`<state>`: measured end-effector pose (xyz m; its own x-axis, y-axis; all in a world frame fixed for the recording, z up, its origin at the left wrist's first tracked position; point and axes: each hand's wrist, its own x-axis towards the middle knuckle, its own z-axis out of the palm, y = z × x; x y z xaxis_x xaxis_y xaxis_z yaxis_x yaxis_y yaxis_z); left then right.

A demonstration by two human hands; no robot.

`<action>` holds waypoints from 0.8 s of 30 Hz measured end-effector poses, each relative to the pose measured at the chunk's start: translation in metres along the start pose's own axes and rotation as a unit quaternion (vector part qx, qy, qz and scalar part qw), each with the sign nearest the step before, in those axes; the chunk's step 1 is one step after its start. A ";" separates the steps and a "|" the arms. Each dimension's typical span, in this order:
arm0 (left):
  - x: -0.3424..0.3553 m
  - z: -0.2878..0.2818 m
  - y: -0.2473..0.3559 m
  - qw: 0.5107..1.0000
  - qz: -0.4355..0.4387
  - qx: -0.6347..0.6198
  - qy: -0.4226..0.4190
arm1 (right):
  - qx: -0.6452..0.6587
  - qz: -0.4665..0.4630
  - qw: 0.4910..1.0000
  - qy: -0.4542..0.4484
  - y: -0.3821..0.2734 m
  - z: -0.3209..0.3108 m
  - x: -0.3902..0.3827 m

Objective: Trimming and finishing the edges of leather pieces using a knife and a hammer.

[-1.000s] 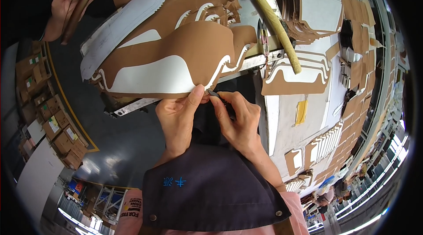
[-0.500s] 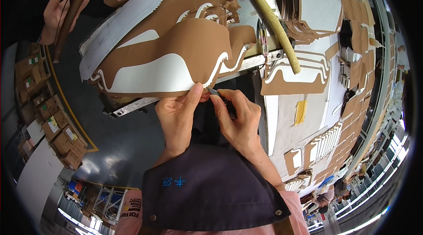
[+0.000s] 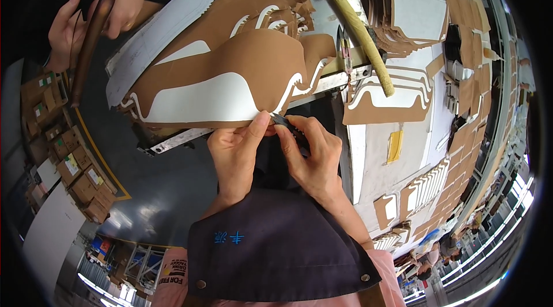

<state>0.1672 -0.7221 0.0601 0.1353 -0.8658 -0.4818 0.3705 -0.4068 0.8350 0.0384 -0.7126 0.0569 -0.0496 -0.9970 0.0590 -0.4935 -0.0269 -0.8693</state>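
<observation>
My left hand [image 3: 237, 154] pinches the near right edge of a brown leather-like panel [image 3: 259, 50] between thumb and fingers. A white backing piece [image 3: 201, 99] covers much of the panel's lower part, and a narrow white strip follows its notched right edge. In my right hand [image 3: 314, 151] is a small dark pointed tool [image 3: 280, 120], its exact kind partly hidden by my fingers. Its tip meets the panel edge right beside my left thumb. More brown pieces with notched edges [image 3: 288, 13] lie beneath and behind the panel.
A hammer [image 3: 363, 42] and scissors [image 3: 344, 50] lie right of the panel. A white patterned sheet [image 3: 167, 30] borders it on the left. Trimmed brown pieces [image 3: 386, 102] cover the right-hand table. At upper left, a co-worker's hands [image 3: 124, 4] hold a dark brown strip [image 3: 92, 42].
The panel's raised part has sunk slightly, and my hands have shifted a little to the right with its edge. The co-worker's right hand has moved down toward the brown strip.
</observation>
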 end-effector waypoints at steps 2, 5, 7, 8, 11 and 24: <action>-0.001 -0.001 0.001 1.000 -0.003 0.005 0.002 | 0.028 0.016 0.999 -0.005 0.000 0.000 -0.001; -0.001 -0.001 0.002 1.000 -0.009 0.019 0.000 | 0.050 0.030 0.998 -0.009 0.002 0.001 -0.003; 0.000 -0.002 0.003 1.000 -0.011 0.028 -0.002 | 0.049 0.042 0.997 0.030 0.005 0.001 -0.004; 0.001 -0.002 0.002 0.999 -0.019 0.034 0.001 | 0.037 0.058 0.997 0.041 0.004 -0.002 -0.001; 0.002 0.000 0.004 1.000 -0.023 0.022 0.001 | 0.009 0.060 0.998 0.034 -0.001 -0.004 -0.003; -0.001 -0.001 -0.002 1.000 0.001 0.009 -0.008 | -0.021 0.012 1.000 0.002 -0.001 0.005 -0.009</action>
<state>0.1671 -0.7204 0.0582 0.1209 -0.8716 -0.4750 0.3540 -0.4092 0.8410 0.0437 -0.7039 0.0546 -0.0643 -0.9971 0.0410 -0.5277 -0.0009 -0.8494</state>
